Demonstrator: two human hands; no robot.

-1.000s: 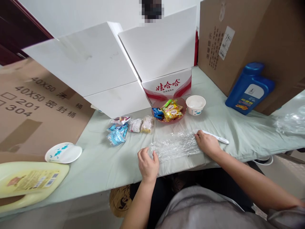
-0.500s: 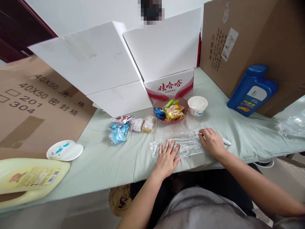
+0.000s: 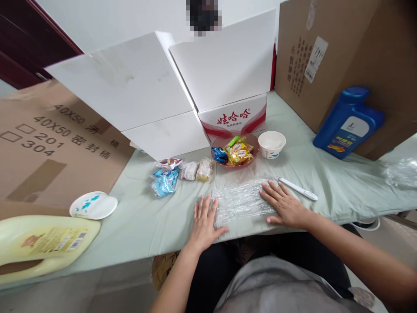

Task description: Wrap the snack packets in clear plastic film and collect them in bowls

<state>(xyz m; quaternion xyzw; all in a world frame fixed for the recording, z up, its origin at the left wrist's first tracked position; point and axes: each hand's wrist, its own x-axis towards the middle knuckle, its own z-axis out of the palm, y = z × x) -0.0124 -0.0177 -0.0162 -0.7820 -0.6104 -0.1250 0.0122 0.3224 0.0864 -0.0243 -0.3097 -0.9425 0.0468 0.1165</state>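
A clear, crinkled sheet of plastic film point(image 3: 239, 200) lies on the table in front of me. My left hand point(image 3: 204, 224) rests flat with fingers spread at the film's left edge. On the film's right part lies my right hand point(image 3: 283, 204), its fingers stretched out and nothing in it. Just beyond the right hand, a white utility knife point(image 3: 298, 189) lies on the cloth. Behind the film stand a pink glass bowl point(image 3: 226, 167) of wrapped snacks point(image 3: 239, 152) and a white paper bowl point(image 3: 272, 145).
Several snack packets point(image 3: 164, 182) lie left of the film. A paper bowl point(image 3: 94, 206) on its side and a yellow jug point(image 3: 48, 243) are at far left. White boxes point(image 3: 233, 117) stand behind; a blue bottle point(image 3: 348, 124) leans by a cardboard box point(image 3: 329, 56) at right.
My left hand has slid left to the film's edge. My right hand has opened from its curled grip at the film's corner and moved flat onto it, uncovering the utility knife.
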